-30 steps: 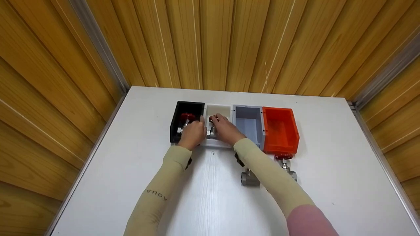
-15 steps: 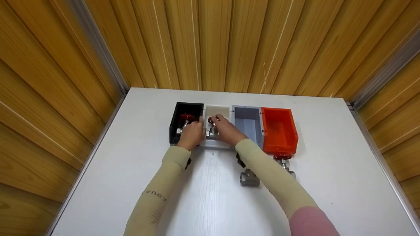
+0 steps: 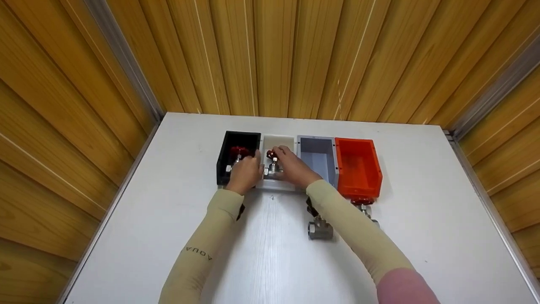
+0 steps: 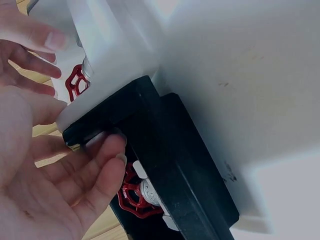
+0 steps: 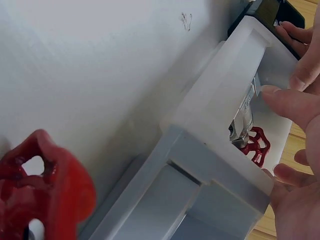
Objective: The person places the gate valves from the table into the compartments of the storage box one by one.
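My left hand (image 3: pixel 245 172) pinches the adjoining walls of the black bin (image 3: pixel 222 164) and the white bin (image 3: pixel 280 141). In the left wrist view its fingers curl over the black bin's rim, thumb on the white side. A metal valve with a red handwheel (image 4: pixel 137 192) lies in the black bin. Another valve (image 3: pixel 274 168) sits in the white bin, its red handwheel (image 5: pixel 257 146) beneath my right hand (image 3: pixel 295 169). The right hand's fingers are loosely spread around this valve; in the right wrist view the thumb (image 5: pixel 290 102) stands apart from the wheel.
Right of the white bin stand a grey bin (image 3: pixel 317 142) and an orange bin (image 3: pixel 358 145), joined in one row. On the white table (image 3: pixel 168 219) lie a valve body (image 3: pixel 321 231) and a valve with a red handwheel (image 3: pixel 363 201), both partly behind the right sleeve.
My right hand has shifted slightly to the right and loosened from the valve in the white bin, so more of that valve shows. The left hand stays in place.
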The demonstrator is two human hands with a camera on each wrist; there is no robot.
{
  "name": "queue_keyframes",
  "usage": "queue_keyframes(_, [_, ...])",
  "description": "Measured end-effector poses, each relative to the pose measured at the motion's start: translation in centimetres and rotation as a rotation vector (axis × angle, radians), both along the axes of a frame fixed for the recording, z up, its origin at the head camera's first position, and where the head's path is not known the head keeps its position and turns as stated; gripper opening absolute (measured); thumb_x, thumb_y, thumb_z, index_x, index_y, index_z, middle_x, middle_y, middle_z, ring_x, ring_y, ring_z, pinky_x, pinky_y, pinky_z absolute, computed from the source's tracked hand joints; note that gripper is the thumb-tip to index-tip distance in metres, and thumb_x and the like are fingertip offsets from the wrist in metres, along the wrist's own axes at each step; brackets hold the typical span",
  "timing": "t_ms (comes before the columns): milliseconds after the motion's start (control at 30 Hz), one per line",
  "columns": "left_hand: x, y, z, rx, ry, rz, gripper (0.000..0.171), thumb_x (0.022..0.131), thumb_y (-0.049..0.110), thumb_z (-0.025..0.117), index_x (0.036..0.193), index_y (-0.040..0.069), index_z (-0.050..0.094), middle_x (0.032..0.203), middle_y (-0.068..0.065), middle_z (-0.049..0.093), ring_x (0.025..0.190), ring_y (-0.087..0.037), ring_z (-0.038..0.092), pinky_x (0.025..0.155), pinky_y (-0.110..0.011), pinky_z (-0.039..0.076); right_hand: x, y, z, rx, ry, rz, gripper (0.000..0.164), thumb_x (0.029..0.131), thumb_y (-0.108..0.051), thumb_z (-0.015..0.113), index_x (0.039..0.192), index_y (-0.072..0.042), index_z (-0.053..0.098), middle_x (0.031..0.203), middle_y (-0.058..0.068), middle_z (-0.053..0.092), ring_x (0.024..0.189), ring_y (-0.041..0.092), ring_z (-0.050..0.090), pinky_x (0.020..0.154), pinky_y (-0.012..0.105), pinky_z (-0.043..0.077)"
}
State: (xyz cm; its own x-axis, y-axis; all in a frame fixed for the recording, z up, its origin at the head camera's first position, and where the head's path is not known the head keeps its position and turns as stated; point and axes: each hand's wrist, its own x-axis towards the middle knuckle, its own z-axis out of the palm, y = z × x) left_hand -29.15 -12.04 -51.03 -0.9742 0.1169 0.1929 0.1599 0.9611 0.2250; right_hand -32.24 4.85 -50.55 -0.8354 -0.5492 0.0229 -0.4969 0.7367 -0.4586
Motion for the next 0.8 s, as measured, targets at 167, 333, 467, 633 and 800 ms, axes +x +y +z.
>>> queue_keyframes(167, [0.1,0.3,0.0,-0.011,0.052,0.023,0.047,0.084,0.029,0.062,0.123,0.006,0.053,0.103,-0.017,0.057,0.079,-0.032,0.061,0.062,-0.046,0.051,0.4,0.3,0.2,-0.015,-0.030,-0.026,0.082,0.079,-0.022,0.070,0.145,-0.015,0.022,0.147,0.007,0.025,0.132,0.024,0.036,0.105,0.037,0.034])
queue_keyframes(333, [0.0,0.5,-0.2,-0.055,0.181,0.008,0.046,0.081,0.032,0.065,0.118,0.006,0.058,0.108,-0.017,0.053,0.088,-0.032,0.056,0.073,-0.044,0.049,0.6,0.5,0.3,-0.020,0.015,-0.009,0.079,0.078,-0.022,0.071,0.143,-0.016,0.026,0.144,0.008,0.030,0.128,0.024,0.040,0.102,0.038,0.038])
queue_keyframes(467, [-0.1,0.6,-0.4,-0.059,0.251,0.006,0.046,0.078,0.032,0.067,0.115,0.006,0.059,0.107,-0.015,0.052,0.090,-0.031,0.053,0.074,-0.043,0.045,1.0,0.7,0.4,-0.026,0.025,-0.004,0.079,0.078,-0.023,0.072,0.143,-0.018,0.026,0.144,0.008,0.030,0.128,0.025,0.040,0.102,0.039,0.038])
queue_keyframes(633, [-0.2,0.8,-0.3,-0.057,0.270,-0.006,0.045,0.079,0.032,0.067,0.116,0.008,0.059,0.106,-0.012,0.053,0.092,-0.029,0.052,0.075,-0.041,0.043,1.3,1.0,0.6,-0.041,0.030,-0.008,0.081,0.077,-0.026,0.072,0.143,-0.018,0.027,0.143,0.006,0.032,0.127,0.026,0.041,0.101,0.041,0.038])
queue_keyframes(800, [-0.1,1.2,0.0,-0.044,0.266,-0.031,0.043,0.081,0.032,0.065,0.116,0.009,0.058,0.103,-0.011,0.059,0.091,-0.029,0.054,0.075,-0.042,0.042,1.6,1.5,0.9,-0.065,0.033,-0.008,0.080,0.076,-0.027,0.073,0.142,-0.016,0.029,0.143,0.006,0.032,0.128,0.026,0.040,0.102,0.042,0.037])
